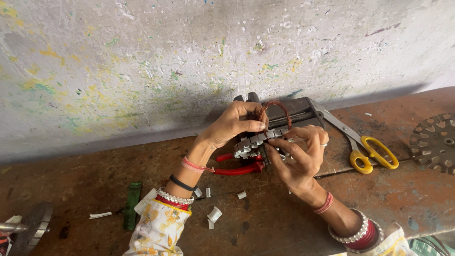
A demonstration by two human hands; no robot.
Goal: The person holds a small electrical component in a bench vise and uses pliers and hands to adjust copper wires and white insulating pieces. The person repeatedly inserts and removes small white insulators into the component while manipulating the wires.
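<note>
Left fingers: the left hand (234,124) is closed in a pinch, thumb and forefinger pressed on the top of a grey slotted metal stator core (252,142), right where a loop of thin copper wire (275,110) rises from it.

Right fingers: the right hand (299,154) cups the core from below and beside, fingertips curled in against its toothed edge; they grip it, with a ring showing on one finger.

Core: held between both hands just above the surface, tilted toward the camera, its teeth plain to see.

Step in hand: judging by the grip, a turn of the wire is being laid or seated into a slot of the core.

Next move calls for: a steady hold by the right hand while the left draws the wire snug and keeps it in its slot, by my reading.

Below the hands: red-handled pliers (239,168) lie on the rusty brown metal surface (265,223).

Behind: a dark metal block-shaped tool (296,110) lies against the paint-flecked wall (189,57).

Right of the hands: yellow-handled scissors (367,152), and farther off a round slotted metal disc (435,142).

Near the forearms: small white paper scraps (214,214) and a green flat strip (132,205).
</note>
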